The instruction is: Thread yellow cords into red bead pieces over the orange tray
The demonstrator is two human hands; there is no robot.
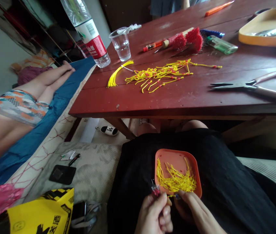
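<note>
At the near edge of an orange tray (199,182) on my lap, my left hand (154,213) is closed. From its fingertips sticks a small red bundle (156,190) with thin silvery ends, too small to make out fully. Close beside it, my right hand (195,209) pinches a short yellow cord (171,196) that runs between the two hands. Its lower fingers are partly hidden. Many yellow cords (177,178) lie loose in the tray, with a few red specks on the tray floor.
On the red table (138,100) lie knotted yellow cords (162,72), a yellow tassel (113,76), pliers (240,85), red bristly pieces (194,39) and a green lighter (222,45). A water bottle (95,45) and plastic cup (122,47) stand near its left edge. Another person (18,107) lies at left.
</note>
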